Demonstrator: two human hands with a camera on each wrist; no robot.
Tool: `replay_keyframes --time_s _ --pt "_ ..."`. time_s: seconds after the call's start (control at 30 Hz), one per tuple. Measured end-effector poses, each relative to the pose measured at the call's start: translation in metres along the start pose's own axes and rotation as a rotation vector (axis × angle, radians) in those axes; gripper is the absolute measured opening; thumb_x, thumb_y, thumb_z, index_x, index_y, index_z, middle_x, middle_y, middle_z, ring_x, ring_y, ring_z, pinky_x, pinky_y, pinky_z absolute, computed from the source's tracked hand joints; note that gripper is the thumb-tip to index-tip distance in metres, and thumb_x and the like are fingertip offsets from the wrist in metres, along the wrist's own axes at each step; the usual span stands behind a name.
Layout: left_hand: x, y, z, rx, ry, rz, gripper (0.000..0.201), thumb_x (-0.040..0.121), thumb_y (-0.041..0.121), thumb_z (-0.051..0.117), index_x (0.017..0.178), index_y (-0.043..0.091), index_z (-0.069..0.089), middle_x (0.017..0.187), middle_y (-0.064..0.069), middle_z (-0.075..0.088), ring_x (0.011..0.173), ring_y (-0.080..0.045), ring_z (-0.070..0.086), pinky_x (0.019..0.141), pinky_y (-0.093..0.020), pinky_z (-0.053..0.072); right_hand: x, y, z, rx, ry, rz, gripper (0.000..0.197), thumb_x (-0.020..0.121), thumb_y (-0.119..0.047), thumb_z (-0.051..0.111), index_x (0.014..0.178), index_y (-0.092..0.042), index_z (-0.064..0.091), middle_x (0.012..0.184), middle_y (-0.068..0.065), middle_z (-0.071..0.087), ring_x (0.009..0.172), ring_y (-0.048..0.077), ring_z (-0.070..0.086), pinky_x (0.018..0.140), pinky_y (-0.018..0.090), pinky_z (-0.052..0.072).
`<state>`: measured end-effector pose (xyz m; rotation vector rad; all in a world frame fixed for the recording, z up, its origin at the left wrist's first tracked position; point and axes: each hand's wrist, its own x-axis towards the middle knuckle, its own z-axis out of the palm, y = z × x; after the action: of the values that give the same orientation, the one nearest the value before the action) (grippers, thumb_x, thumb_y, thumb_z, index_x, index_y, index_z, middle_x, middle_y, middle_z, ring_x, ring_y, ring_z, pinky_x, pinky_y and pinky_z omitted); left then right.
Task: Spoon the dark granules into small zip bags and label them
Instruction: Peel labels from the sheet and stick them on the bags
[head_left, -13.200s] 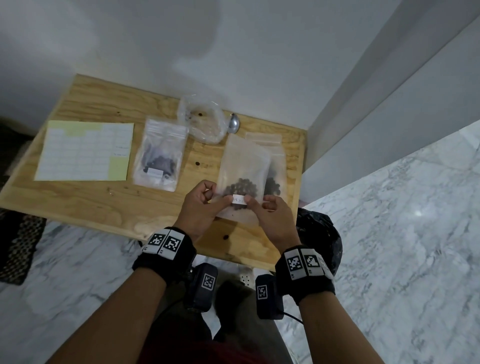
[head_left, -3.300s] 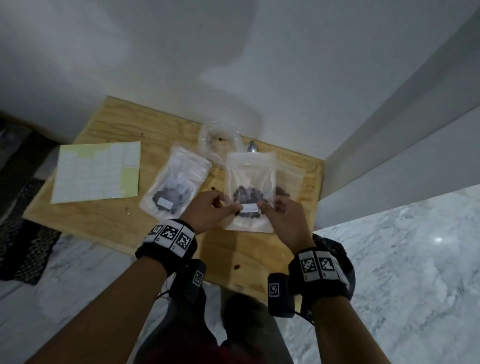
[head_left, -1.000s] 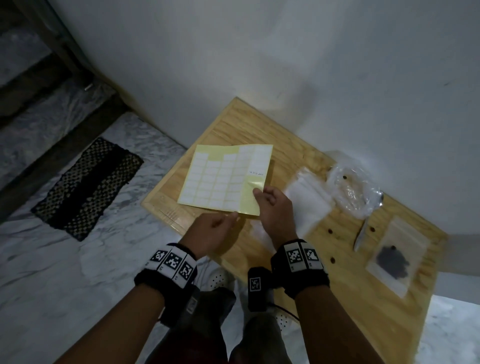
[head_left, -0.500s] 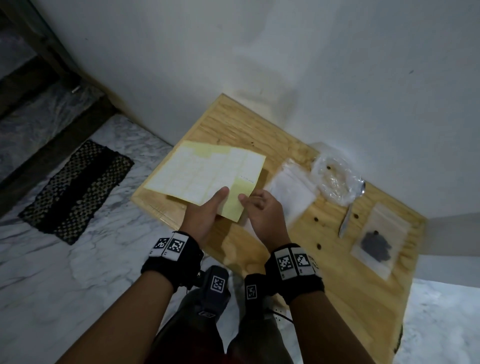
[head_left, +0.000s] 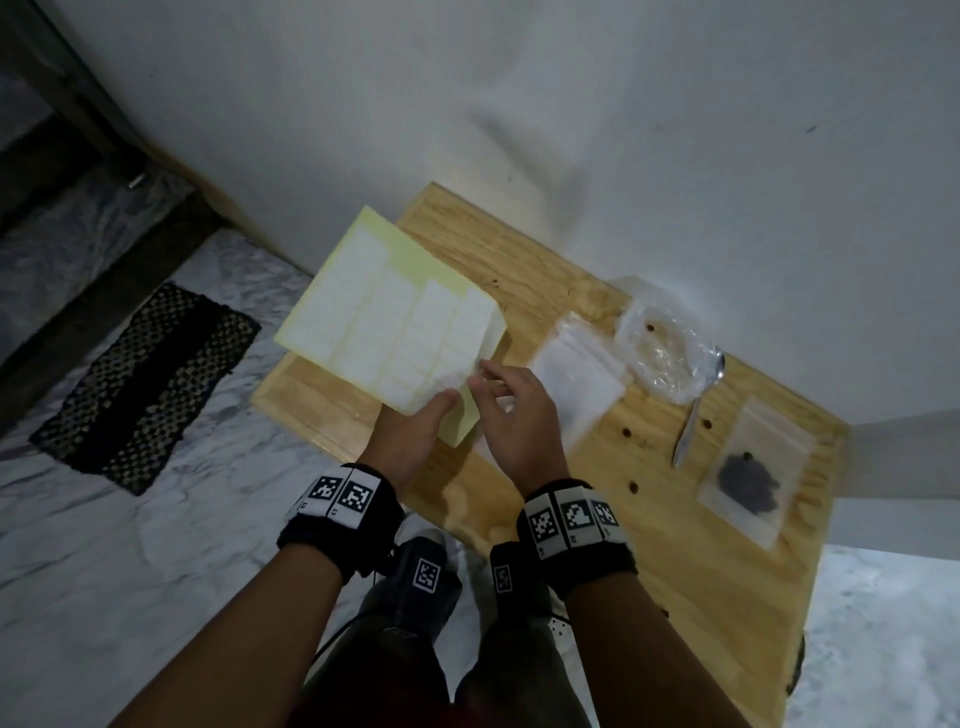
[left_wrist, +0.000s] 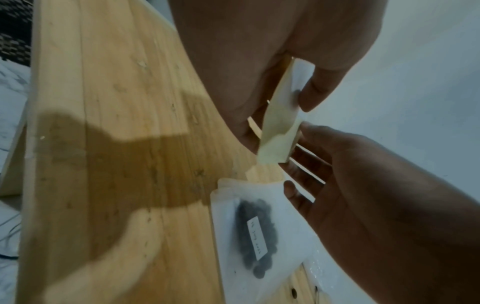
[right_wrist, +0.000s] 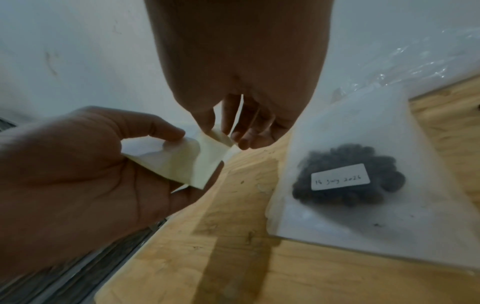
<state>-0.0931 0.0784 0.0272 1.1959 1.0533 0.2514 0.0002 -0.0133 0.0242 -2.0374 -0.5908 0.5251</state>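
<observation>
My left hand (head_left: 445, 410) holds a yellow-backed label sheet (head_left: 395, 327) up off the table, thumb on top and fingers beneath. My right hand (head_left: 480, 378) meets the sheet's near corner (right_wrist: 221, 142), with thumb and fingertips on either side of it. A zip bag of dark granules with a handwritten label (right_wrist: 345, 181) lies flat beside the hands, on a small stack of bags (head_left: 582, 379). Another filled zip bag (head_left: 748, 478) lies at the table's right end. A metal spoon (head_left: 693, 423) rests beside a crumpled clear bag (head_left: 662, 353) holding a few granules.
Everything sits on a wooden table (head_left: 701, 587) pushed against a white wall (head_left: 571, 130). A few loose granules (head_left: 632, 487) lie on the wood. The floor is marble, with a dark woven mat (head_left: 140, 384) at the left.
The label sheet has risen higher off the table and tilted up in my left hand. My right hand has closed in on its near corner.
</observation>
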Motion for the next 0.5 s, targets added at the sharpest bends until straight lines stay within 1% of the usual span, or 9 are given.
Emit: replay_keyframes --time_s 0.07,0.1,0.17,0.23,0.27,0.33,0.4,0.47,0.5 --pt "0.003 0.003 0.000 0.023 -0.005 -0.021 0.022 0.090 0.024 0.063 0.109 0.015 0.068 0.097 0.007 0.069 0.092 -0.013 0.063 0.071 -0.024 0.046 0.001 -0.001 0.001 0.024 0.009 0.010 0.034 0.096 -0.031 0.058 0.125 -0.013 0.062 0.116 0.000 0.064 0.096 0.005 0.060 0.086 0.018 0.049" --pt "0.004 0.004 0.000 0.032 0.003 -0.034 0.017 0.090 0.025 0.063 0.103 0.015 0.069 0.089 0.008 0.068 0.086 -0.013 0.063 0.066 -0.024 0.044 0.003 -0.002 0.000 0.038 0.012 0.024 0.034 0.096 -0.031 0.058 0.125 -0.014 0.062 0.115 0.000 0.064 0.095 0.005 0.060 0.084 0.015 0.048" --pt "0.008 0.006 -0.002 0.042 0.001 -0.053 0.010 0.091 0.025 0.063 0.088 0.017 0.067 0.074 0.009 0.065 0.073 -0.013 0.060 0.060 -0.025 0.041 0.007 -0.002 -0.001 0.081 0.006 0.065 0.035 0.096 -0.033 0.057 0.125 -0.014 0.062 0.112 -0.004 0.064 0.093 0.002 0.059 0.079 0.007 0.045" --pt "0.009 0.007 -0.003 0.053 -0.005 -0.070 0.019 0.091 0.025 0.062 0.074 0.017 0.062 0.059 0.010 0.059 0.061 -0.012 0.056 0.056 -0.025 0.038 0.010 -0.002 -0.003 0.138 -0.002 0.112 0.035 0.095 -0.033 0.059 0.122 -0.013 0.065 0.106 -0.007 0.065 0.090 -0.001 0.059 0.075 0.004 0.044" --pt "0.010 0.008 -0.003 0.056 -0.007 -0.082 0.022 0.091 0.025 0.062 0.071 0.016 0.061 0.056 0.010 0.057 0.058 -0.012 0.054 0.055 -0.025 0.037 0.011 -0.002 -0.003 0.168 0.000 0.132 0.033 0.094 -0.033 0.060 0.119 -0.012 0.066 0.102 -0.007 0.067 0.088 0.000 0.061 0.074 0.006 0.046" --pt "0.012 0.008 -0.004 0.061 -0.017 -0.102 0.022 0.091 0.024 0.062 0.072 0.013 0.063 0.058 0.006 0.059 0.057 -0.014 0.055 0.055 -0.025 0.038 0.013 -0.002 -0.002 0.225 0.007 0.163 0.030 0.094 -0.030 0.060 0.111 -0.008 0.071 0.093 -0.005 0.070 0.082 0.006 0.063 0.073 0.017 0.049" --pt "0.013 0.008 -0.004 0.069 -0.028 -0.118 0.021 0.088 0.027 0.064 0.084 0.007 0.067 0.069 -0.001 0.064 0.065 -0.019 0.059 0.060 -0.027 0.042 0.016 -0.002 -0.001 0.268 0.010 0.225 0.027 0.094 -0.029 0.061 0.103 -0.008 0.074 0.080 -0.005 0.070 0.070 0.008 0.062 0.064 0.024 0.048" --pt "0.016 0.006 -0.004 0.058 -0.024 -0.136 0.039 0.079 0.035 0.068 0.099 0.001 0.067 0.082 -0.007 0.069 0.076 -0.026 0.064 0.065 -0.031 0.045 0.018 0.000 0.000 0.292 0.007 0.309 0.024 0.093 -0.032 0.062 0.093 -0.012 0.075 0.068 -0.005 0.067 0.061 0.011 0.059 0.057 0.027 0.044" --pt "0.017 0.007 -0.004 0.049 -0.018 -0.142 0.047 0.074 0.039 0.068 0.102 0.001 0.066 0.085 -0.009 0.070 0.080 -0.029 0.065 0.067 -0.033 0.046 0.019 0.001 0.001 0.301 0.005 0.339 0.024 0.093 -0.033 0.062 0.086 -0.014 0.075 0.064 -0.002 0.065 0.059 0.014 0.057 0.056 0.028 0.042"
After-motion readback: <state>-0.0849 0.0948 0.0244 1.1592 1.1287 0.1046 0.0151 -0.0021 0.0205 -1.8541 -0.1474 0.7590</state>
